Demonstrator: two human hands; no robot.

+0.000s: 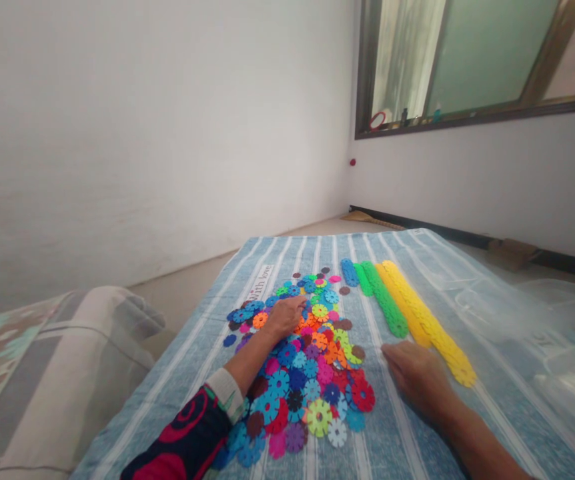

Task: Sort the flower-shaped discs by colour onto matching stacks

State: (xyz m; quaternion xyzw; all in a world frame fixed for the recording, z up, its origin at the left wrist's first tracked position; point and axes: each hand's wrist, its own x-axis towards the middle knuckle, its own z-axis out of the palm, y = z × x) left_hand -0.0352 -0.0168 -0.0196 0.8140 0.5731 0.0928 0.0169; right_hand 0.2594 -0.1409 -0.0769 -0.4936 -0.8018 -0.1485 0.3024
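A spread pile of flower-shaped plastic discs (297, 380) in many colours lies on the striped cloth (197, 373). My left hand (287, 316) reaches into the far part of this pile, its fingers bent together among the discs; whatever they pinch is hidden. To the right of the pile, my right hand (420, 377) rests low over the cloth with curled fingers, and I cannot see inside it. Just beyond it lie overlapping rows of discs: a short blue row (349, 273), green rows (386, 303) and long yellow rows (432, 325).
Clear plastic containers (542, 340) stand along the right side of the cloth. A grey and beige fabric-covered thing (82, 373) is at the left. White walls (167, 120) and a window (477, 60) lie beyond, with a broom (362, 217) on the floor.
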